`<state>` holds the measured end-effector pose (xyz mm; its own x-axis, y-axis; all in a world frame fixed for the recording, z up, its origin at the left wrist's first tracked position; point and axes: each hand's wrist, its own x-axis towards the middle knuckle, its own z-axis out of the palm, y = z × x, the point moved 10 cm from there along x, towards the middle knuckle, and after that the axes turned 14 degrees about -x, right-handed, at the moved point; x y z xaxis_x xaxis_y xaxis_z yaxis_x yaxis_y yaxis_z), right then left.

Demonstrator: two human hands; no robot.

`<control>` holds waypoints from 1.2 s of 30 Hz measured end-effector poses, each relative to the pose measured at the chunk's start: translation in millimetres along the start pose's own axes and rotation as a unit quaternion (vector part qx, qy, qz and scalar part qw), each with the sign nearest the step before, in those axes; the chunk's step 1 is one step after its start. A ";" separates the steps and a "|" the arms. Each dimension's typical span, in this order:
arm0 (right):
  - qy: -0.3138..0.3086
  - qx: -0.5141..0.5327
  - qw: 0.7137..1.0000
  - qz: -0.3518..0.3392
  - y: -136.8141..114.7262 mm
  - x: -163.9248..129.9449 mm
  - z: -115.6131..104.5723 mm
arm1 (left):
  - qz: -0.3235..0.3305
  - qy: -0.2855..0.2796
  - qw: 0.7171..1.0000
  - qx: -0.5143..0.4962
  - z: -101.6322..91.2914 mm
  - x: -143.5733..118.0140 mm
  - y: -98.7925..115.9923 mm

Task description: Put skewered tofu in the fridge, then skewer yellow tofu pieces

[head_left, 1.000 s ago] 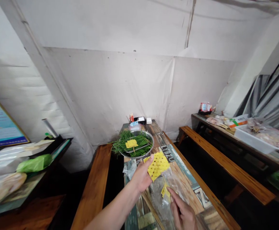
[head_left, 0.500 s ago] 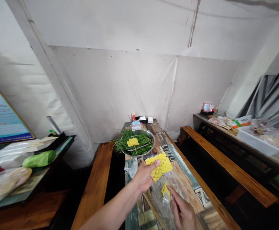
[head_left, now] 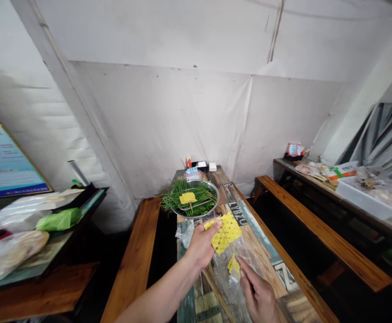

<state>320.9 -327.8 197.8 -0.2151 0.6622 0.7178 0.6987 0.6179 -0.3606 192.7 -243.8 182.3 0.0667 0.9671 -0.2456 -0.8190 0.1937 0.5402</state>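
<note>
My left hand [head_left: 201,244] grips a thin, floppy yellow sheet [head_left: 228,234] dotted with rows of small holes, thumb on top. Lower and to the right, my right hand [head_left: 258,291] is closed, thumb and forefinger pinched on what looks like a thin skewer pointing at the sheet; it is mostly hidden. A smaller yellow piece [head_left: 233,264] shows at those fingertips, over clear plastic [head_left: 224,278]. Several loose bamboo skewers [head_left: 218,294] lie on the table between my forearms. Beyond my hands, a metal basin [head_left: 217,197] holds green chives [head_left: 176,190], with a skewered yellow sheet [head_left: 187,198] on top.
The patterned wooden table [head_left: 259,251] runs toward a white wall, with small boxes [head_left: 201,166] at its far end. Benches [head_left: 138,251] flank it. A left side table carries bagged items [head_left: 59,219]; a right one holds a white plastic tub [head_left: 364,197].
The view has shifted slightly. Both hands keep nearly the same places, and the yellow sheet stays in my left hand.
</note>
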 end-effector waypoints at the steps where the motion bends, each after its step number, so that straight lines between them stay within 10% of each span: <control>1: -0.006 0.006 1.000 0.002 -0.1 1.2 0.5 | 0.001 -0.001 1.000 -0.002 -0.5 1.1 0.0; 36: -0.118 0.130 0.978 0.117 37.3 -5.7 29.9 | -0.011 0.005 0.999 -0.036 -10.6 13.0 -6.3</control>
<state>327.8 -295.9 162.5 -0.2436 0.8583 0.4516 0.5568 0.5051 -0.6595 192.7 -234.2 167.2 0.0799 0.9607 -0.2657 -0.8566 0.2025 0.4745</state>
